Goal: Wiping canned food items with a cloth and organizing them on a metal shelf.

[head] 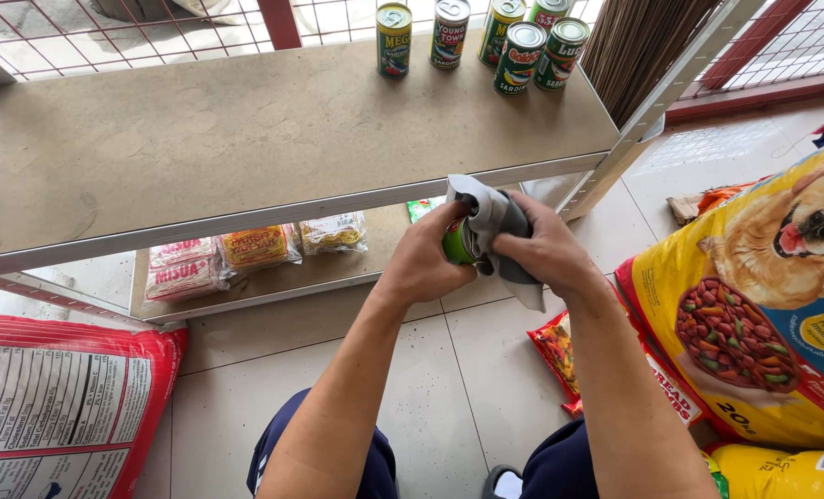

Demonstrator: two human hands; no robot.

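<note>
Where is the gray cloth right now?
In the head view, the gray cloth is at the middle, wrapped over a green can held between the left hand and right hand, below the shelf edge.

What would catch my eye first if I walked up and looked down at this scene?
Probably the hands in the middle: the left hand grips a green can while the right hand presses a grey cloth over it. At the right leans a big yellow pet food bag with a dog pictured on it. More cans stand at the back of the grey shelf.
</note>
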